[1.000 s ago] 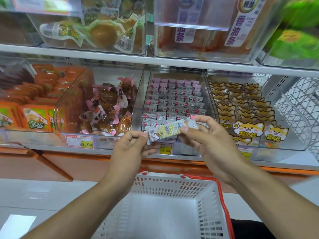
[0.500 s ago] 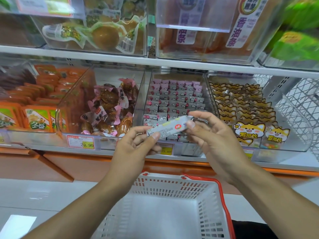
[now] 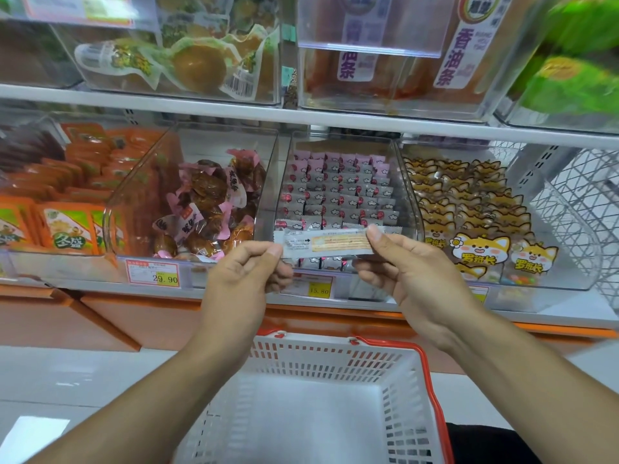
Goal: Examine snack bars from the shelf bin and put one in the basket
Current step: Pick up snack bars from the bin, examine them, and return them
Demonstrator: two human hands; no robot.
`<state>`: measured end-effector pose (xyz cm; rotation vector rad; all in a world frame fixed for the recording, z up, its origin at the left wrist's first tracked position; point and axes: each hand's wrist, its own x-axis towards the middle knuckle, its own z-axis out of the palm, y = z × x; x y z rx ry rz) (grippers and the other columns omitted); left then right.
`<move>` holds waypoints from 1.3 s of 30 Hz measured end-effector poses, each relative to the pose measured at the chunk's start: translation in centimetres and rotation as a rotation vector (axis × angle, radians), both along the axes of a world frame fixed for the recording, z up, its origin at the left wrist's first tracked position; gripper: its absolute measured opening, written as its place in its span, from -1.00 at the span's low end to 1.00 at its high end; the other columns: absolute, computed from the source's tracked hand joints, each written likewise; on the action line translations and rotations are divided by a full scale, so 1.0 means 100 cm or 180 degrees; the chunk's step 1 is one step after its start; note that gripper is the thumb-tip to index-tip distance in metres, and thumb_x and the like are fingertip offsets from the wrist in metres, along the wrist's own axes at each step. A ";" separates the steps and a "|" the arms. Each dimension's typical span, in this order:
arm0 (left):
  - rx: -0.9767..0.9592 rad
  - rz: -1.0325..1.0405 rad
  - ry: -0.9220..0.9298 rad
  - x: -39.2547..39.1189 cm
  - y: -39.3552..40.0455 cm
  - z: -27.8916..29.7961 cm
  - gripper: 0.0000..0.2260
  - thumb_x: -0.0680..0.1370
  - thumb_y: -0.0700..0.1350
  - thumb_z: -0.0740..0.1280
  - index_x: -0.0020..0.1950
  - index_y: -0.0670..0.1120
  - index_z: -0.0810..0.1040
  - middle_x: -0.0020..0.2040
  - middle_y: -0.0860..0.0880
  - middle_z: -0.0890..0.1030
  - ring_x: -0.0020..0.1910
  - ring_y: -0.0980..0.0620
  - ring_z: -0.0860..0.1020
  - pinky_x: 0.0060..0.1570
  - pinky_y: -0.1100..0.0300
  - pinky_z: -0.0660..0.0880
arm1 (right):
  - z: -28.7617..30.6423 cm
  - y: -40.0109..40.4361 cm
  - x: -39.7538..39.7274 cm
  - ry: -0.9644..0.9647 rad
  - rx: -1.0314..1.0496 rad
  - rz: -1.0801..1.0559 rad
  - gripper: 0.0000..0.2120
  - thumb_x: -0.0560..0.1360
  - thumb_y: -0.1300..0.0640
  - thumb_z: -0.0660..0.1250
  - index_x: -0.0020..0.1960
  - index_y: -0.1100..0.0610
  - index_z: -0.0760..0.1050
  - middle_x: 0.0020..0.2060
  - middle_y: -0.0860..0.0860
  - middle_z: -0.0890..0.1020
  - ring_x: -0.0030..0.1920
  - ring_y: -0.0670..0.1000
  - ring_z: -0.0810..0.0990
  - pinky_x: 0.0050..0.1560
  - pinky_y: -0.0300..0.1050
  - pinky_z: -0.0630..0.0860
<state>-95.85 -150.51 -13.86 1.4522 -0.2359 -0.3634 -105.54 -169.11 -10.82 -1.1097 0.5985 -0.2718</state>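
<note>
A slim white snack bar (image 3: 326, 243) with a pale orange printed panel is held level in front of the shelf, its back side toward me. My left hand (image 3: 246, 279) pinches its left end and my right hand (image 3: 407, 272) pinches its right end. Behind it stands a clear shelf bin (image 3: 338, 192) filled with rows of pink and grey snack bars. Below my arms sits a white basket (image 3: 412, 396) with a red rim, nothing visible inside it.
Clear bins flank the snack bar bin: brown wrapped snacks (image 3: 207, 209) on the left, cat-print packets (image 3: 469, 212) on the right, orange packets (image 3: 60, 195) at far left. Price tags (image 3: 152, 274) line the shelf edge. An upper shelf (image 3: 301, 117) holds more bins.
The bar has been turned over between my hands, from its colourful front to its printed back, and now lies level and stretched wider between my fingertips.
</note>
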 end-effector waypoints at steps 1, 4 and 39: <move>0.0013 -0.0024 0.0037 0.000 0.000 -0.001 -0.73 0.64 -0.08 0.31 -0.21 0.12 0.67 -0.29 0.00 0.65 -0.28 0.09 0.61 -0.16 0.22 0.56 | 0.000 0.000 0.000 0.0036 0.0014 -0.0052 -0.66 0.35 -0.06 0.53 -0.05 0.20 0.68 -0.08 0.17 0.74 -0.16 0.01 0.73 -0.21 -0.26 0.62; 0.0009 -0.0058 0.0147 -0.001 -0.003 0.000 -0.66 0.66 -0.11 0.26 -0.27 0.11 0.64 -0.32 0.02 0.61 -0.30 0.08 0.58 -0.15 0.16 0.56 | -0.001 -0.001 0.002 0.0028 0.0257 -0.0170 -0.64 0.41 0.01 0.51 0.05 0.23 0.58 -0.05 0.13 0.72 -0.09 0.03 0.73 -0.16 -0.21 0.65; 0.3057 -0.1434 -0.3178 -0.019 -0.013 -0.022 -0.40 0.61 -0.01 0.26 0.59 0.20 0.07 0.65 0.10 -0.22 0.56 0.11 -0.41 0.47 0.04 -0.44 | -0.007 -0.026 0.024 0.0068 -0.3915 0.0010 -0.71 0.43 -0.09 0.53 0.08 -0.13 0.52 -0.19 -0.15 0.66 -0.14 -0.15 0.64 -0.13 -0.18 0.59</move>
